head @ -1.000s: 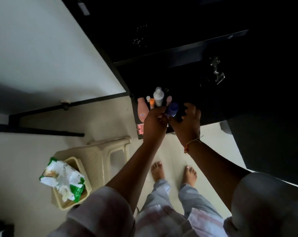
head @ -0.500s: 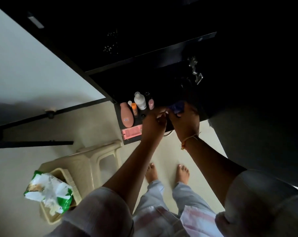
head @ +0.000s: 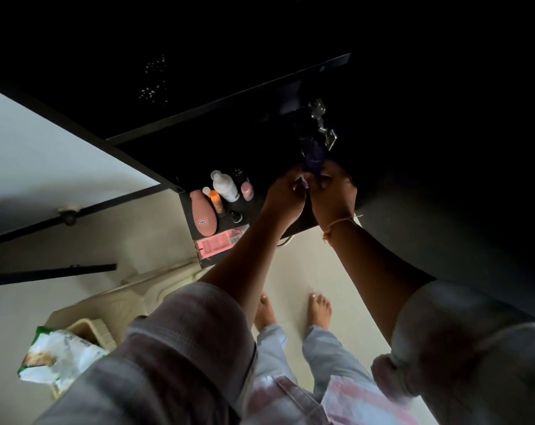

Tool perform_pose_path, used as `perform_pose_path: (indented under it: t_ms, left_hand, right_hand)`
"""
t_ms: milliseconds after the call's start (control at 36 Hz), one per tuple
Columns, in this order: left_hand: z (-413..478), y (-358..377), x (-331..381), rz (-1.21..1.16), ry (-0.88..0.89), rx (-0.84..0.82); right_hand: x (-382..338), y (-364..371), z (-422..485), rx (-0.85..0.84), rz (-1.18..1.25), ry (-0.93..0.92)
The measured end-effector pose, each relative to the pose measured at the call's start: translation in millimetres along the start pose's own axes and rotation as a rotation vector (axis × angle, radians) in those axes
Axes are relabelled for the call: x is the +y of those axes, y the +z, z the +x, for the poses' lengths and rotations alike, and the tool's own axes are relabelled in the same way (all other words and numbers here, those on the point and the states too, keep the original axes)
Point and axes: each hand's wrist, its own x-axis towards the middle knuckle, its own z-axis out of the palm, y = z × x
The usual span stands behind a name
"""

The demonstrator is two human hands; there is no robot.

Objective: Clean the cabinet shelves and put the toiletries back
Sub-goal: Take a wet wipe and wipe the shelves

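crumpled green-and-white printed plastic packet [head: 56, 358], lower left, lying across the top of a small cream plastic basket [head: 91, 331] on the pale floor. cream moulded plastic stool [head: 131, 297], just right of the basket, partly hidden behind the checked sleeve. dark cabinet shelf [head: 192, 204], its near left corner lit, the rest in deep shadow. on that corner, from the left: peach-pink flattened plastic bottle [head: 203, 216] with a small white label, lying tilted toward the shelf edge; flat pink packet with a barcode [head: 218, 242], lying along the shelf front just below the bottle; small white-capped item [head: 206, 190] behind the bottle, too small to identify; slim orange tube [head: 215, 200], just beside the pink bottle; white plastic bottle with a rounded white cap [head: 224, 184], upright, behind the tube; small dark round jar [head: 235, 216] nearer the front; small pink bottle with a dark cap [head: 246, 188], upright, right of the white bottle. left hand [head: 286, 199], raised over the middle of the shelf, fingers curled with the tips pinching the lower edge of a dark blue-purple object [head: 313, 157]. that object, dim and hard to identify, sits between the two hands, above the shelf's shadowed right part. right hand [head: 333, 191], touching the left, fingers curled round the same object; thin orange thread [head: 336, 225] tied at the wrist. metal cabinet hinge [head: 322, 124], above the hands on the dark cabinet side.
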Motion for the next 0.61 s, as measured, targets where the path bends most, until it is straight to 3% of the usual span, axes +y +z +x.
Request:
perform_pose_path:
  t_ms: [389,611]
  left_hand:
    - [21,4,27,-0.006,0.046,-0.001]
    - [22,4,27,0.002,-0.042,-0.024]
  right_hand:
    - [1,-1,23,-0.012,-0.01,0.11]
    - [1,-4,20,-0.062,-0.044,0.103]
